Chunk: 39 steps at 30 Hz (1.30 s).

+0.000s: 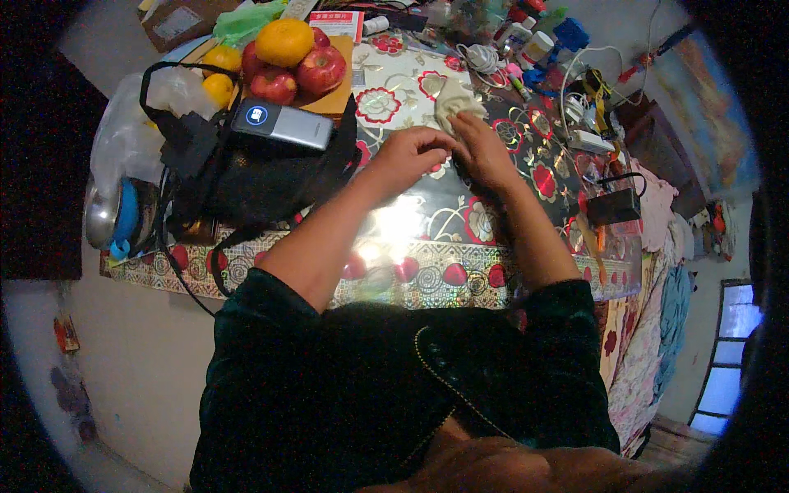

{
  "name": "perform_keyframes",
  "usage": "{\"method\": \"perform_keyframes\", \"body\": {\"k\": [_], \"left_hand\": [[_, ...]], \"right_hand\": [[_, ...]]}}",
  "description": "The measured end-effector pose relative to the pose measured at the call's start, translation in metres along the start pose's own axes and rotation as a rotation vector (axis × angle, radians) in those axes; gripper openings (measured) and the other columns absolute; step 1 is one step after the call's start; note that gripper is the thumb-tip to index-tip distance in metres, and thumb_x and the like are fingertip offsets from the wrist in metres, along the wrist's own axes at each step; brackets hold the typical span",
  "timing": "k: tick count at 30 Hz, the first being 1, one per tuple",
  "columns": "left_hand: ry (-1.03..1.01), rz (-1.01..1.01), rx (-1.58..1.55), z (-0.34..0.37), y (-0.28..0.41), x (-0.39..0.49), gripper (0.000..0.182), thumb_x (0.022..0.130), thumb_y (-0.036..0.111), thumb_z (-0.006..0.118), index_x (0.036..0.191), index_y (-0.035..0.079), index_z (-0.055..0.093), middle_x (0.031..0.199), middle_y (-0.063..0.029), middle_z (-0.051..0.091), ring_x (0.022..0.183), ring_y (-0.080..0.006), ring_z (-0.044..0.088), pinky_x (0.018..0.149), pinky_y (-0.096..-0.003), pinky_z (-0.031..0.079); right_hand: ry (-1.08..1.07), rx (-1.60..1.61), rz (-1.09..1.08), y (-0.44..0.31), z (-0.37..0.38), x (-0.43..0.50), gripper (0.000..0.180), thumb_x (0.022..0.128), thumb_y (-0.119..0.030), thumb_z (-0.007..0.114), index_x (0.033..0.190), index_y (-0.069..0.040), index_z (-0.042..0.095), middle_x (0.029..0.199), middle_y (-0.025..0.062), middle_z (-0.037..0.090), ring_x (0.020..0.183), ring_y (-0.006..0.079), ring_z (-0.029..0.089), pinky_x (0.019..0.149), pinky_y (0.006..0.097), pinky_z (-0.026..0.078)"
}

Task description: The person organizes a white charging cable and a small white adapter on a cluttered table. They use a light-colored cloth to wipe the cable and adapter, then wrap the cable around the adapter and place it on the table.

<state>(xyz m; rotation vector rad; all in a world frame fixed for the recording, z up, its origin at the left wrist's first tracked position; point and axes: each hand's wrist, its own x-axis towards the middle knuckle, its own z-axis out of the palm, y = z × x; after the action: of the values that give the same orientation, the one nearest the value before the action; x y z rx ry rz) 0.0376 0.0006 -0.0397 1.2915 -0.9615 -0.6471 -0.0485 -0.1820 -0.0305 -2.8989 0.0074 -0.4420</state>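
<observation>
My right hand (485,148) lies over the near edge of a crumpled pale beige cloth (455,101), its fingers resting on the fabric. Just to its left is my left hand (410,155), with bent fingers and a gap between thumb and forefinger. Its fingertips come close to the right hand; whether they touch cannot be made out. Nothing shows in the left hand. Beneath both is a shiny floral table cover (478,219) in black, white and red, with a bright glare in front of the left hand.
At left, a black bag (259,185) carries a grey power bank (283,124), near apples (321,69) and an orange (284,42). White bottles (535,49) and a coiled white cable (482,58) stand at the back. A power strip (590,142) and black adapter (614,207) lie right.
</observation>
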Motion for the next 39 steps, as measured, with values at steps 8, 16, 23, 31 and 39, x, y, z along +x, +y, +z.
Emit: {"method": "perform_keyframes", "body": {"k": [8, 16, 23, 31, 39], "left_hand": [[0.193, 0.06, 0.087, -0.008, -0.003, 0.004, 0.021, 0.081, 0.009, 0.056, 0.1, 0.002, 0.061, 0.09, -0.0057, 0.063, 0.08, -0.0105, 0.058, 0.072, -0.0241, 0.047], [0.175, 0.126, 0.016, -0.002, 0.003, 0.002, 0.018, 0.081, 0.008, 0.056, 0.097, 0.002, 0.062, 0.086, -0.0047, 0.063, 0.078, -0.0099, 0.058, 0.07, -0.0237, 0.047], [-0.362, -0.136, -0.04, 0.004, 0.01, -0.002, 0.014, 0.081, 0.014, 0.059, 0.089, 0.003, 0.063, 0.077, -0.0036, 0.062, 0.067, -0.0085, 0.058, 0.059, -0.0229, 0.047], [-0.131, -0.072, -0.05, -0.003, 0.007, -0.005, 0.015, 0.08, 0.015, 0.06, 0.089, 0.003, 0.063, 0.073, -0.0009, 0.06, 0.065, -0.0069, 0.054, 0.058, -0.0228, 0.045], [0.092, -0.03, -0.083, -0.005, 0.004, -0.002, 0.016, 0.083, 0.014, 0.057, 0.092, 0.001, 0.062, 0.073, 0.0001, 0.059, 0.062, -0.0034, 0.052, 0.055, -0.0195, 0.043]], "right_hand": [[-0.287, 0.133, -0.206, -0.098, -0.046, -0.12, 0.058, 0.069, -0.019, 0.067, 0.122, -0.008, 0.046, 0.128, 0.0168, 0.042, 0.12, 0.0338, 0.038, 0.099, 0.0458, 0.032], [-0.085, 0.056, -0.171, -0.05, -0.004, -0.043, 0.045, 0.072, -0.017, 0.064, 0.115, -0.009, 0.052, 0.12, 0.0168, 0.049, 0.109, 0.0352, 0.048, 0.09, 0.0411, 0.041], [0.137, -0.015, -0.029, -0.003, 0.043, 0.09, 0.034, 0.081, -0.016, 0.052, 0.114, -0.009, 0.054, 0.115, 0.0179, 0.052, 0.103, 0.0341, 0.051, 0.086, 0.0388, 0.043], [0.03, 0.076, -0.124, -0.022, 0.024, 0.049, 0.041, 0.077, -0.013, 0.054, 0.117, -0.009, 0.05, 0.106, 0.0195, 0.055, 0.095, 0.0363, 0.054, 0.081, 0.0401, 0.045], [-0.15, 0.13, -0.237, -0.091, -0.027, -0.116, 0.052, 0.067, -0.007, 0.063, 0.117, -0.012, 0.052, 0.119, 0.0134, 0.05, 0.115, 0.0323, 0.046, 0.093, 0.0424, 0.038]]}}
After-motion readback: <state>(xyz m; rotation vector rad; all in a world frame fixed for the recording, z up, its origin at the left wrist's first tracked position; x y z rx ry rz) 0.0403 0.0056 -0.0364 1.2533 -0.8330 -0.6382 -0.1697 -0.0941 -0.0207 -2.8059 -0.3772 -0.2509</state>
